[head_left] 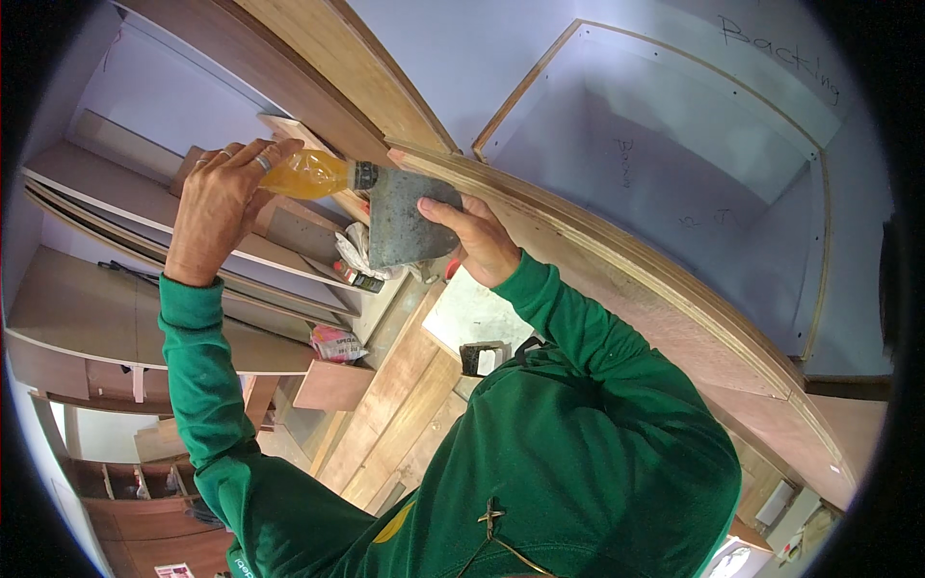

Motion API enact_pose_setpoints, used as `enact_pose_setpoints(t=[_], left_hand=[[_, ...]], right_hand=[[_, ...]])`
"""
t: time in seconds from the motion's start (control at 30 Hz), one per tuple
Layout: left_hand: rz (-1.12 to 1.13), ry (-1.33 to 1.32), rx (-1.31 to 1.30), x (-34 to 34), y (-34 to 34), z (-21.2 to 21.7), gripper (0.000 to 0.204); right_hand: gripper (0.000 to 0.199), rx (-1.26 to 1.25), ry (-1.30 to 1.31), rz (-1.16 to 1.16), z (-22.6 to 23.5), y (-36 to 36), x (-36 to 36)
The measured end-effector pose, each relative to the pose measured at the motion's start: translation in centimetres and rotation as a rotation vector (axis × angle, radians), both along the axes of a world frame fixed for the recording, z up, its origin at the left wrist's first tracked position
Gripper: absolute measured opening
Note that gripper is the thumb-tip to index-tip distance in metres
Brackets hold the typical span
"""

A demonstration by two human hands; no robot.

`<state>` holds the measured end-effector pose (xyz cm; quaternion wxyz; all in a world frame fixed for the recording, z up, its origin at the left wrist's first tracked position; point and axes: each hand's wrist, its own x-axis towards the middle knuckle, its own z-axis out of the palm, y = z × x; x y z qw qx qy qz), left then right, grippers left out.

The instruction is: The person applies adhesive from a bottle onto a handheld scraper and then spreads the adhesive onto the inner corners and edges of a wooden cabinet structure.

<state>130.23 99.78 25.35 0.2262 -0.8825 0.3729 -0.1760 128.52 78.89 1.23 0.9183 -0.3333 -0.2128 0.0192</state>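
My left hand (224,193), with rings on its fingers, grips the base of a clear plastic bottle (313,174) of amber-yellow liquid. The bottle lies on its side in the air, its dark neck (365,175) pointing right and meeting the upper left edge of a grey flat spreader (400,231) in this view. Whether the neck touches it I cannot tell. My right hand (482,236) pinches the spreader at its right side, thumb across the face and the other fingers mostly hidden behind. The spreader's surface looks speckled and worn.
Along the right runs a large open cabinet carcass (665,183) with a thick wooden edge (617,250). Shelving panels (164,318) stand at the left. Below my hands are a white board (477,313), a small dark container (472,359), a pink-and-white bag (337,344) and wooden planks (385,414).
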Motion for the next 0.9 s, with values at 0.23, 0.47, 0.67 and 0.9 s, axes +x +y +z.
enact_pose_setpoints(t=[0.23,0.47,0.67,0.9], left_hand=[[-0.013,0.013,-0.031,-0.2,0.0,0.1,0.064],[-0.017,0.023,-0.049,-0.1,0.3,-0.1,0.063],[-0.026,0.032,-0.037,-0.2,0.2,-0.2,0.065],[0.001,0.041,-0.030,0.1,0.4,-0.6,0.063]], right_hand=[[0.064,-0.046,0.037,0.015,-0.2,0.1,-0.1],[0.066,-0.033,0.024,-0.002,0.5,0.0,-0.4],[0.057,0.013,0.047,0.054,0.6,-0.2,-0.6],[0.052,0.021,0.104,0.045,0.0,-0.1,-0.5]])
